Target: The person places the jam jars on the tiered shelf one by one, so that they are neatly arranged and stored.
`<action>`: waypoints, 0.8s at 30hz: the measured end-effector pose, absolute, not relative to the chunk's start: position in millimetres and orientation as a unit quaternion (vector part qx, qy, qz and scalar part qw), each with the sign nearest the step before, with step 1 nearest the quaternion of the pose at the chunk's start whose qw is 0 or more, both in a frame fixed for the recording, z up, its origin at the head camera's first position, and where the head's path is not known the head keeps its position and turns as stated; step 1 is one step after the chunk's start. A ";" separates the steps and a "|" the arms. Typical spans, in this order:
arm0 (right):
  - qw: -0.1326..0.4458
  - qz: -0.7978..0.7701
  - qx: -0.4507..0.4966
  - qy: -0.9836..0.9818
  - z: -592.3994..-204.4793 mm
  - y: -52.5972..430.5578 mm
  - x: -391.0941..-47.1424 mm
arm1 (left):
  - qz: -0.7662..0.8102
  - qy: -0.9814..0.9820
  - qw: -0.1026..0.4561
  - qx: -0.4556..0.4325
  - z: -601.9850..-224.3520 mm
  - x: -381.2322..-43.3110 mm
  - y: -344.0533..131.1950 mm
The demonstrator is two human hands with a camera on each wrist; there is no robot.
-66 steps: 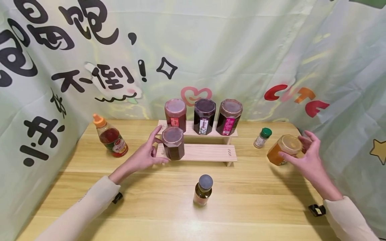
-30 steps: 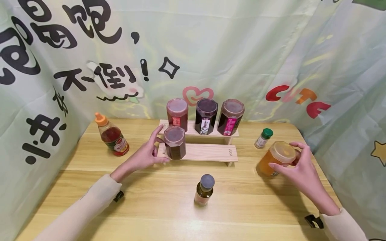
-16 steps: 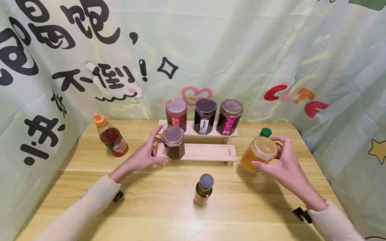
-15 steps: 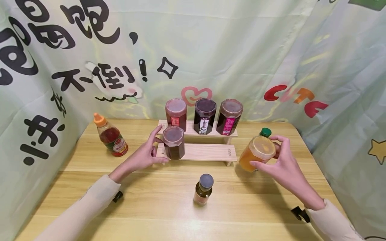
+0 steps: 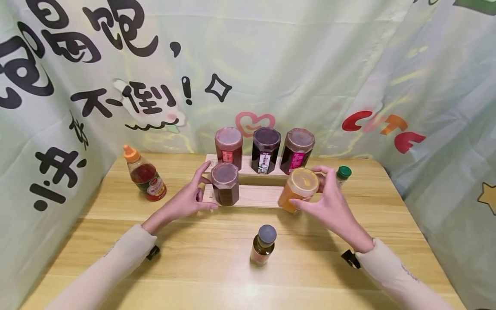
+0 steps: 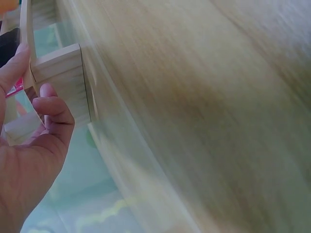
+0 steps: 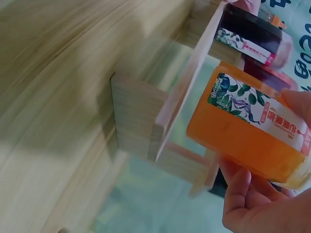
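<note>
At the left end of the wooden two-step rack (image 5: 257, 197), a dark jam jar (image 5: 225, 189) stands on the lower step. My left hand (image 5: 187, 200) holds it from the left side, thumb in front and fingers behind. My right hand (image 5: 329, 200) grips an orange jam jar (image 5: 296, 193) between thumb and fingers, tilted over the right end of that step. The right wrist view shows its leafy label (image 7: 257, 109) and its base close over the step's edge. On the upper step stand a reddish jar (image 5: 228, 148), a dark purple jar (image 5: 265, 150) and a dark jar with a pink label (image 5: 297, 150).
A squeeze bottle with an orange cap (image 5: 145, 174) stands at the left. In front of the rack is a small dark-capped bottle (image 5: 263, 245). Behind the right hand, a green-capped shaker (image 5: 343, 173) is partly hidden. A printed curtain (image 5: 294, 77) surrounds the wooden table (image 5: 186, 258).
My right hand has carried the orange jar leftward from the table's right side to over the right end of the lower step. The left hand and its dark jar have stayed in place.
</note>
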State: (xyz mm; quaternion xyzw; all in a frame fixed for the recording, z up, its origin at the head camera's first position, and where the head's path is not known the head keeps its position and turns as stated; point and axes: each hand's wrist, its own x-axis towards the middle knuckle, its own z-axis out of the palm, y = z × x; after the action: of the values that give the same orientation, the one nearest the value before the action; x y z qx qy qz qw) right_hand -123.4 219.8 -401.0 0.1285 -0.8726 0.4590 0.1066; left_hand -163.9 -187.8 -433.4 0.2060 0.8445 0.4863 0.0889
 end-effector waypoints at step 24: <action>0.170 0.411 0.137 -0.885 -421.3 175.1 -136.4 | 0.485 0.842 0.094 0.218 -424.9 -156.3 -182.7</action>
State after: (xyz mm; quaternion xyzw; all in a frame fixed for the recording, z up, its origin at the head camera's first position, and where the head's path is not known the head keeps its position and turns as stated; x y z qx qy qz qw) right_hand -136.4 175.1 -421.3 0.1370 -0.8854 0.4105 0.1698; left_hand -156.3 -182.7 -424.9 0.2176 0.8416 0.4854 0.0941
